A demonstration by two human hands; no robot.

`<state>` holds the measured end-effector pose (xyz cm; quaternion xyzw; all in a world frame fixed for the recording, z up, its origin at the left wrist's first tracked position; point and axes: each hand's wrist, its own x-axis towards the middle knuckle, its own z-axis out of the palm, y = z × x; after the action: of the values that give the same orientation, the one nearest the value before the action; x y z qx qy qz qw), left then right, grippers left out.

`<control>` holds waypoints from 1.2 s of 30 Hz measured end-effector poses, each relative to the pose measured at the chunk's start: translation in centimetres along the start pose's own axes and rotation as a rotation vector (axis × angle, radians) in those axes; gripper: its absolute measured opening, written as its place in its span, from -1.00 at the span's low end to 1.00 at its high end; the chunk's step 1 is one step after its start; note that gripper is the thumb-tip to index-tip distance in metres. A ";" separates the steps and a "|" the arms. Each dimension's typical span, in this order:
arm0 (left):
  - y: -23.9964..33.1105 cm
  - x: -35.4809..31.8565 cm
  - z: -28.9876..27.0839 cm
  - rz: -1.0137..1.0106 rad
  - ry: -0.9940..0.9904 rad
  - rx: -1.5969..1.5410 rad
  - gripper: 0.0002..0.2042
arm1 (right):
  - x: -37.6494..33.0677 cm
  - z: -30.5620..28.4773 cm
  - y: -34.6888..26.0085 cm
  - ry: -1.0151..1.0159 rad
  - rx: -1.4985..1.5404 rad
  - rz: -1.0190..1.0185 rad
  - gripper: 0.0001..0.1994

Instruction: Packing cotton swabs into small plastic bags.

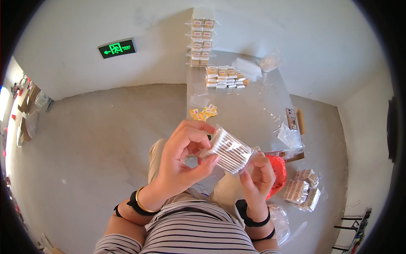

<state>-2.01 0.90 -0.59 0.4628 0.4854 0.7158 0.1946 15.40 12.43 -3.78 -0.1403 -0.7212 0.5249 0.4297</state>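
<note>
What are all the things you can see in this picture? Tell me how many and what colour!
Cotton swab pack: one, clear with white tips, held between both hands.
Table: one, grey, ahead of the person.
Stacked packs: several, tan and white, against the wall at the table's far end.
Flat packs: several, tan and white, on the table.
Small packets: a few, yellow, at the table's near left edge.
Phone: one, on the table's right edge.
Red bag: one, beside the right hand.
Floor packs: several, right on the floor.
Exit sign: one, green, on the wall.
Left hand: gripping the pack.
Right hand: pinching the pack's end.
</note>
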 end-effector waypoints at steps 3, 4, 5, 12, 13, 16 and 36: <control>-0.1 -0.3 -0.2 -0.012 -0.020 -0.117 -0.74 | 0.2 0.2 -1.2 0.009 -0.068 -0.081 -0.80; -0.1 -0.4 -0.3 -0.006 -0.024 -0.173 -0.74 | 0.2 0.1 -1.5 0.014 -0.104 -0.091 -0.80; -0.1 -0.4 -0.3 -0.010 -0.025 -0.165 -0.74 | 0.2 0.1 -1.9 0.016 -0.095 -0.089 -0.80; -0.2 -0.4 -0.4 0.016 -0.063 -0.226 -0.75 | 0.4 -0.1 -2.3 0.030 -0.228 -0.189 -0.79; -0.3 -0.5 -0.3 0.014 -0.055 -0.241 -0.76 | 0.4 -0.1 -2.4 0.026 -0.238 -0.205 -0.78; -0.3 -0.4 -0.2 0.009 -0.056 -0.287 -0.77 | 0.2 -0.2 -2.4 0.029 -0.249 -0.228 -0.78; -2.3 -0.7 0.2 -0.359 0.080 -0.653 -0.86 | 1.6 0.7 -4.3 0.048 -0.263 -0.216 -0.74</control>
<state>-1.83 1.55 -2.94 0.2555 0.3121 0.8049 0.4352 15.01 11.27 0.72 -0.1297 -0.7840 0.3734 0.4787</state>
